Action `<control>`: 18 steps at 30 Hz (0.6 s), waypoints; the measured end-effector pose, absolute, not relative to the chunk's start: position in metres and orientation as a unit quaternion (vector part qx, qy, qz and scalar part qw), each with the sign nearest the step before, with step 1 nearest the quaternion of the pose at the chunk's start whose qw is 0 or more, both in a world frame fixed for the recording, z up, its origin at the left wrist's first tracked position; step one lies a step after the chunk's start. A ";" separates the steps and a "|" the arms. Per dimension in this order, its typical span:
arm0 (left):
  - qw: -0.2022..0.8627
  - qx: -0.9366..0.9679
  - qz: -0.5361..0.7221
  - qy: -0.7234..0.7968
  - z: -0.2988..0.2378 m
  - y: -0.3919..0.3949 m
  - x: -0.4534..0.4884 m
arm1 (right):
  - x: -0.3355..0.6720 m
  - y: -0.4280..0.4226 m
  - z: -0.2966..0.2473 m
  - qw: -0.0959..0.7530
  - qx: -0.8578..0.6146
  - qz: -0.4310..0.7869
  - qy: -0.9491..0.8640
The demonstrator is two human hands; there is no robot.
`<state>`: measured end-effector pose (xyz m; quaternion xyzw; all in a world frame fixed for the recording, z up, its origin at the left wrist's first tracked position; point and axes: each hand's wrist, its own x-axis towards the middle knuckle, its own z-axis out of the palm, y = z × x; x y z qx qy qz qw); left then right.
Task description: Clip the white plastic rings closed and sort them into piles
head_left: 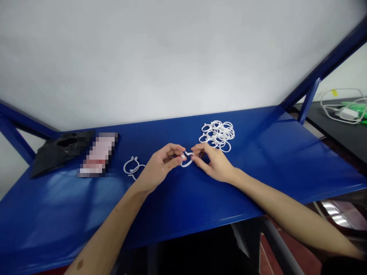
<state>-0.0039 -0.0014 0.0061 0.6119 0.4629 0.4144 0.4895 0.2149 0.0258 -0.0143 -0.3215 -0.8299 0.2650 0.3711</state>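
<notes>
A white plastic ring (187,165), like a shower curtain ring, is held between my two hands above the blue table, its ends parted at the top. My left hand (159,164) pinches its left side with thumb and fingertips. On the opposite side, my right hand (213,162) grips it the same way. Just beyond my right hand lies a tangled pile of similar white rings (217,139). Beside my left wrist are a few more rings (125,168) that hang open, partly hidden by the hand.
A black plastic bag (57,154) and a blurred-out flat object (99,154) lie on the left of the blue table (183,206). A white wall (183,57) rises behind it. At far right, a white charger (346,113) with a looped cable rests on a dark surface.
</notes>
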 end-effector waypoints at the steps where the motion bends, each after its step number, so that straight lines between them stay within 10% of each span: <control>1: 0.502 0.603 0.417 0.459 0.006 -0.001 -0.003 | 0.215 0.025 -0.014 0.380 -0.323 0.266 -0.825; 18: 0.289 0.694 0.391 0.531 -0.002 -0.003 0.007 | 0.216 0.024 -0.017 0.382 -0.291 0.238 -0.844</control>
